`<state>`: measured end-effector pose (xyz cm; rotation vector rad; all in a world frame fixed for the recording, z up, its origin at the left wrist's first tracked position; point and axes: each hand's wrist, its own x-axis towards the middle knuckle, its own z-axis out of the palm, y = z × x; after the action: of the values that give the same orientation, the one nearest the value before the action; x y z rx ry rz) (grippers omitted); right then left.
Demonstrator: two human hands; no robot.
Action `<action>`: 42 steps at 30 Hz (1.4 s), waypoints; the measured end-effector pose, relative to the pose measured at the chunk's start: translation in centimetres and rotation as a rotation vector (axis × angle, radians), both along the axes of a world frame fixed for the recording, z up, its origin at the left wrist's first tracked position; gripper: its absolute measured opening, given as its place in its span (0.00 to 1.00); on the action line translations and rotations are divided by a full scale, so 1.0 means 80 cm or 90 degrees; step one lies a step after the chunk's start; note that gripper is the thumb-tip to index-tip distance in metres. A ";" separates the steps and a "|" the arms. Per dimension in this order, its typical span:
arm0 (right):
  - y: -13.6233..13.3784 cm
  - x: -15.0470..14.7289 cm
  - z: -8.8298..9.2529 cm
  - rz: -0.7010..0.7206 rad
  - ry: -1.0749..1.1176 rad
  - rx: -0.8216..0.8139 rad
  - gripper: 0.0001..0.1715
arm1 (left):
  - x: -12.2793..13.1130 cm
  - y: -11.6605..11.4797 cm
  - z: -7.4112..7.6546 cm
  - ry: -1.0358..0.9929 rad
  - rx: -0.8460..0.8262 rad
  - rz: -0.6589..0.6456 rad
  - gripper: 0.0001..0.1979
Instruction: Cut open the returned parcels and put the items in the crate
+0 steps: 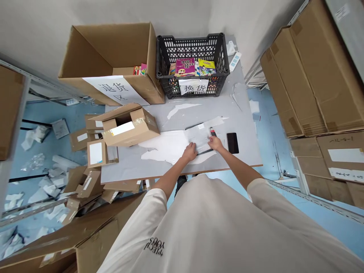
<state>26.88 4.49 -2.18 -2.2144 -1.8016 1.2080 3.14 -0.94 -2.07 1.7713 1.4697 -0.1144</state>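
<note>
A flat rectangular package [200, 138] in whitish, partly see-through wrapping lies on the table in front of me, its dark edges showing. My left hand [190, 152] grips its near left corner with bent fingers. In my right hand [215, 143] is a red and black box cutter [212, 132], held over the package's right side; its blade cannot be made out. Torn white paper [166, 144] spreads out to the left under the package. Just right of my right hand rests a black phone [232, 143].
A large cardboard box [93, 49] and a black plastic crate [193, 91] with books stand along the table's back. An opened carton [131, 131] sits at the left. Stacked cartons [318, 76] rise at right; discarded boxes [88, 182] and wrapping litter the floor at left.
</note>
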 end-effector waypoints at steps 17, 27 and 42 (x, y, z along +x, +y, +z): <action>-0.057 -0.064 0.033 0.011 0.021 0.179 0.25 | -0.056 -0.009 0.005 -0.143 0.139 0.107 0.29; -0.062 -0.124 0.074 0.159 0.215 0.235 0.24 | -0.073 0.008 0.024 -0.342 0.243 0.200 0.27; -0.076 -0.135 0.116 0.206 -0.031 0.229 0.23 | -0.134 0.024 0.073 0.037 0.224 0.109 0.17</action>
<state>16.11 -1.62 7.06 -1.8212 -2.2509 0.7853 -7.59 1.01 3.76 1.9170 1.7611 0.1937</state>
